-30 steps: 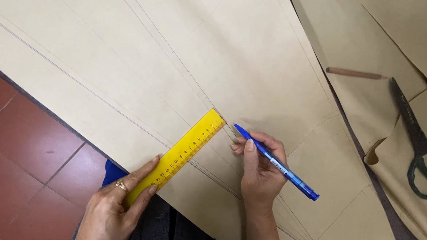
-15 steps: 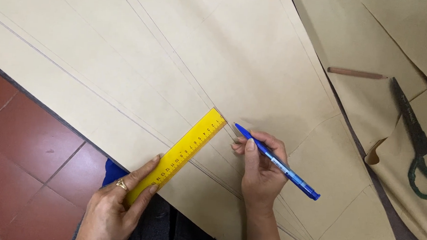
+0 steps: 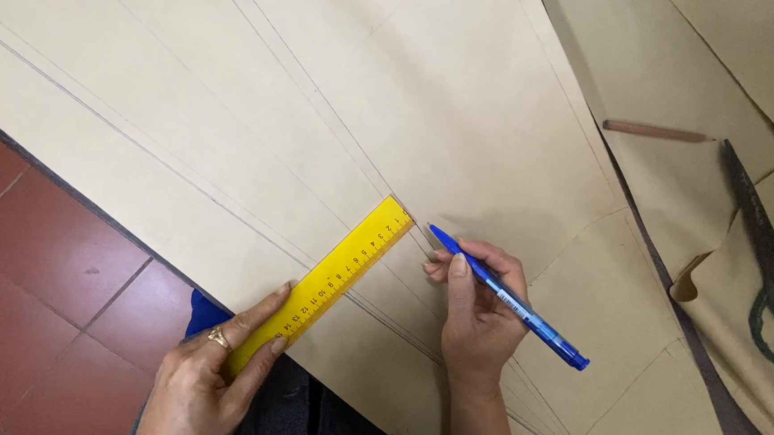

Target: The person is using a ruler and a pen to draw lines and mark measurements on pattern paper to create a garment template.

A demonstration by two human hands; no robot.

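Yellow ruler (image 3: 334, 274) lies flat and diagonal on tan pattern paper (image 3: 260, 102), far end at a set of converging drawn lines. Left hand (image 3: 207, 381) pins its near end: fingers spread over the ruler, thumb along one edge, ring on one finger. Right hand (image 3: 479, 317) has fingers clamped on a blue pen (image 3: 507, 297), tip on the paper just beside the ruler's far end. Green-handled scissors (image 3: 773, 277) and brown pencil (image 3: 656, 131) lie well apart to the right. Red tile floor (image 3: 35, 259) below the paper edge.
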